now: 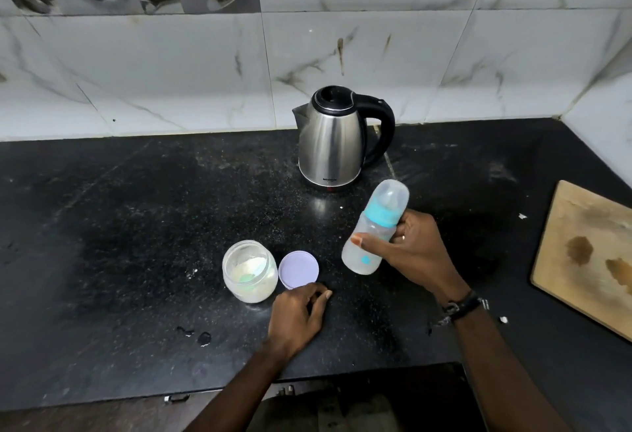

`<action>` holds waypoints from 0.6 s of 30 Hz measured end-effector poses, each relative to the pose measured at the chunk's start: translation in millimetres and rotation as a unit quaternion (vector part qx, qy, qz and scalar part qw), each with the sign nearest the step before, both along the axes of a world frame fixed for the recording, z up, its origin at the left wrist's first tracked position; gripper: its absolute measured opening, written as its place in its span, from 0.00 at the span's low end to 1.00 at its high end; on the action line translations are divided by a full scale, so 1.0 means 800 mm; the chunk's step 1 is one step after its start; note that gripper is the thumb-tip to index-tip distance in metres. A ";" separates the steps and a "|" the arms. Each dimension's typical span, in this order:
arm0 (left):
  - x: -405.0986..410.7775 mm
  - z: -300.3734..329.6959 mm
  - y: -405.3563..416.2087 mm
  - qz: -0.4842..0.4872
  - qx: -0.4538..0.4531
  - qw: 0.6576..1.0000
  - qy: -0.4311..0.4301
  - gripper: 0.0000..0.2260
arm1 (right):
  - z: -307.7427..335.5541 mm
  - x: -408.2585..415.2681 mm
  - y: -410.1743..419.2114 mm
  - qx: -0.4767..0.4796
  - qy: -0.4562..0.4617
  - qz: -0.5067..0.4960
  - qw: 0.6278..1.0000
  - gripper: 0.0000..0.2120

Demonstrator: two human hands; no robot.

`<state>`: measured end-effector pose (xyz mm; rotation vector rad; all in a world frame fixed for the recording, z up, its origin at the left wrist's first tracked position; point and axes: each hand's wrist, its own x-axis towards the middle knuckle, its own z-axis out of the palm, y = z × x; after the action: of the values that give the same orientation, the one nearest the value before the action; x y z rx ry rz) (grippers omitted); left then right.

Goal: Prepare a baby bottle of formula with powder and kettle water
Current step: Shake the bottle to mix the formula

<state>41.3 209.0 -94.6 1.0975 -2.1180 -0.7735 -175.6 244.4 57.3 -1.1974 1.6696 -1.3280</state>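
While the bottle [371, 231] is gripped in the right hand [408, 254], it is held tilted above the counter [136, 226], its capped top leaning up and to the right toward the kettle [337, 139]. The thumb is laid across the bottle's front and the fingers are curled round its far side, just below the teal collar; a cloudy pale liquid is seen in the lower part. A watch [461, 307] is worn on that wrist. The left hand [297, 315] is rested on the counter with its fingers loosely curled, and nothing is held in it (its fingertips lie just short of the lid [298, 269]). The lid is laid flat just beside the jar [249, 271], which is stood open, with white powder and a teal scoop inside. The kettle is set well back near the tiled wall, lid closed, handle to the right. A wooden board [588, 260] is seen at the right edge. The hands are kept apart.
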 end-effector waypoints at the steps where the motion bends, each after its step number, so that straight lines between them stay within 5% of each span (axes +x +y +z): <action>1: 0.000 0.001 0.001 0.001 0.001 1.000 0.000 0.07 | 0.001 -0.002 -0.001 0.018 0.028 0.005 0.999 0.18; 5: 0.001 0.003 0.000 -0.001 -0.003 1.000 0.005 0.07 | 0.001 0.003 0.001 0.014 -0.037 0.002 0.999 0.26; 9: 0.001 0.001 0.001 0.001 -0.004 1.000 -0.001 0.07 | 0.002 -0.004 -0.002 0.053 0.054 -0.001 0.997 0.25; 13: 0.000 0.001 0.000 0.003 -0.010 1.000 0.002 0.06 | 0.000 0.003 -0.001 0.009 -0.025 -0.007 1.000 0.24; 16: 0.000 -0.001 0.000 0.007 -0.012 1.000 0.000 0.05 | 0.001 -0.003 -0.005 0.053 0.070 -0.006 0.996 0.25; 18: 0.001 -0.001 -0.001 0.003 -0.013 1.000 0.005 0.05 | -0.004 -0.003 -0.001 0.043 0.039 0.027 0.998 0.25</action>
<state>41.9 208.5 -95.2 1.0851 -2.1093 -0.7451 -178.2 243.5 53.8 -1.2485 1.7183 -1.1783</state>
